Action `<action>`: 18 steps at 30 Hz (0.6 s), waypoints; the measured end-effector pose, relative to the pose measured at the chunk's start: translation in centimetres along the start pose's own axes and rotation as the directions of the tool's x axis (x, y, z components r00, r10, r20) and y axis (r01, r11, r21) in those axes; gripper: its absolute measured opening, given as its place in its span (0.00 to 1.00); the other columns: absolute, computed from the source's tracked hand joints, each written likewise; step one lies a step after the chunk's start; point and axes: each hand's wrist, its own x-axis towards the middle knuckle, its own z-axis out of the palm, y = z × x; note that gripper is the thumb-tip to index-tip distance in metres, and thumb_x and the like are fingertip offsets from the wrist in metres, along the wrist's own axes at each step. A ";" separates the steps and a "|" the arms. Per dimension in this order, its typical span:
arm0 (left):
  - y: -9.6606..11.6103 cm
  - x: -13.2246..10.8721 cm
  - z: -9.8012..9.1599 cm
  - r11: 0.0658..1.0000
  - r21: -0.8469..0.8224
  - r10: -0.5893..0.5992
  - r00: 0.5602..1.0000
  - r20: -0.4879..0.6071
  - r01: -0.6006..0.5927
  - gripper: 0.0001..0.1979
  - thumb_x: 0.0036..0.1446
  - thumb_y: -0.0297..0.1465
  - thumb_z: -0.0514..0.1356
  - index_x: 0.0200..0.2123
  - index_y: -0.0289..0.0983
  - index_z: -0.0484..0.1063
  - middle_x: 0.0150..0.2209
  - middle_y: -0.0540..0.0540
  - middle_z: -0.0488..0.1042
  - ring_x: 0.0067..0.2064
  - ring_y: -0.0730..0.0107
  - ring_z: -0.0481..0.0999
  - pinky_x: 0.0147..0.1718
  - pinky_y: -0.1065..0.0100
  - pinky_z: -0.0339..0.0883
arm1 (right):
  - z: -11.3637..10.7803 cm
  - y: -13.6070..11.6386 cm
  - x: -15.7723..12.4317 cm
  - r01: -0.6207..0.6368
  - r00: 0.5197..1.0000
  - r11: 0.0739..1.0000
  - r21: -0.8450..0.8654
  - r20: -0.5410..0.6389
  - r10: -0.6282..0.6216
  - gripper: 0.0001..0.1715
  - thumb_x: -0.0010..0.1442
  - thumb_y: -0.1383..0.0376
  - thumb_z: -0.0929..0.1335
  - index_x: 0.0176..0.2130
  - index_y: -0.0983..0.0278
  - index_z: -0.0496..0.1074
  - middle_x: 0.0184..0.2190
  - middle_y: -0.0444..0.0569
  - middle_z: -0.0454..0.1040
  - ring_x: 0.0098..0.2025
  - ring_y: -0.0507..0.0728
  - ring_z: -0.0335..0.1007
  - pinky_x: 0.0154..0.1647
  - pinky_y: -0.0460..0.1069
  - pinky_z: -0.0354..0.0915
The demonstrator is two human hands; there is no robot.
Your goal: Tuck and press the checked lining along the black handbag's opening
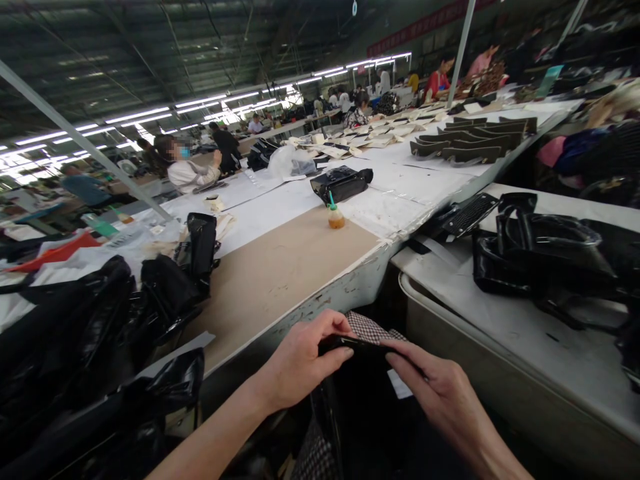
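One glossy black piece (pixel 365 347), its edge spanning between left hand (pixel 303 360) and right hand (pixel 443 383). Both hands pinched on that edge.

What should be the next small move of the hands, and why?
Perhaps the right hand should slide slightly along the edge of the black piece while the left hand steadies it: both hands appear to pinch that edge between thumb and fingers, with a stretch between them ungripped.
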 end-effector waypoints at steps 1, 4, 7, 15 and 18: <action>-0.1 0.1 0.0 1.000 -0.020 0.000 1.000 0.006 0.001 0.09 0.57 0.26 0.60 0.43 0.38 0.70 0.38 0.50 0.78 0.37 0.71 0.76 0.38 0.72 0.68 | -0.1 0.1 0.1 -0.029 1.000 0.999 0.022 0.001 0.029 0.17 0.66 0.58 0.63 0.49 0.56 0.76 0.42 0.43 0.81 0.42 0.57 0.79 0.43 0.47 0.74; -0.3 0.2 0.2 1.000 -0.018 -0.005 1.000 0.021 0.005 0.07 0.59 0.29 0.60 0.41 0.37 0.74 0.35 0.51 0.77 0.34 0.72 0.74 0.34 0.73 0.66 | -0.3 0.7 0.2 -0.055 0.998 0.995 0.082 0.036 0.053 0.17 0.65 0.57 0.64 0.49 0.55 0.77 0.43 0.43 0.81 0.45 0.58 0.78 0.45 0.47 0.74; -0.4 0.2 0.6 1.000 0.000 -0.019 1.000 0.003 0.019 0.07 0.59 0.31 0.61 0.41 0.37 0.76 0.31 0.52 0.76 0.30 0.73 0.71 0.29 0.74 0.64 | -0.4 1.0 0.3 -0.054 0.998 0.991 0.124 0.037 0.050 0.16 0.65 0.59 0.64 0.49 0.57 0.76 0.44 0.45 0.80 0.46 0.58 0.78 0.46 0.47 0.73; 0.3 -0.3 1.8 1.000 0.030 0.005 0.994 -0.113 -0.002 0.10 0.54 0.24 0.62 0.40 0.40 0.75 0.36 0.54 0.79 0.37 0.71 0.77 0.40 0.72 0.67 | -0.9 -1.7 0.4 0.094 0.996 0.994 0.049 -0.010 -0.094 0.09 0.62 0.63 0.67 0.44 0.58 0.68 0.53 0.49 0.72 0.54 0.58 0.70 0.55 0.52 0.67; 0.4 -0.5 2.1 0.999 0.015 0.048 0.991 -0.125 -0.047 0.13 0.53 0.21 0.63 0.41 0.41 0.75 0.38 0.54 0.79 0.39 0.70 0.78 0.42 0.72 0.68 | -0.7 -2.6 0.5 0.241 0.970 0.970 -0.027 -0.032 -0.242 0.04 0.63 0.64 0.67 0.41 0.59 0.68 0.47 0.50 0.73 0.49 0.57 0.72 0.50 0.51 0.69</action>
